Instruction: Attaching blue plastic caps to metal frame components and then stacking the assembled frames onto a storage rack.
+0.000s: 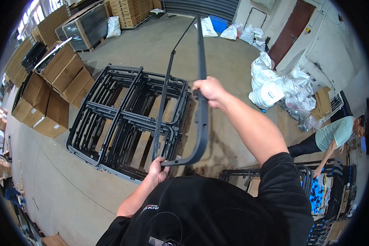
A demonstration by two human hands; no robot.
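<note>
A long black frame with a rounded corner is lifted in front of me, its far end reaching toward the back of the room. My right hand grips its right-hand bar partway along. Down at the near end, my left hand is closed on the frame close to its left corner. Beyond and to the left lies a stack of similar black frames on the floor, partly seen through the held one. Thin wooden boards show between the stacked bars.
Open cardboard boxes stand left of the stack. White sacks are heaped at the right wall near a brown door. At the right, another person reaches to a rack of black frames with blue parts. A wrapped crate sits behind.
</note>
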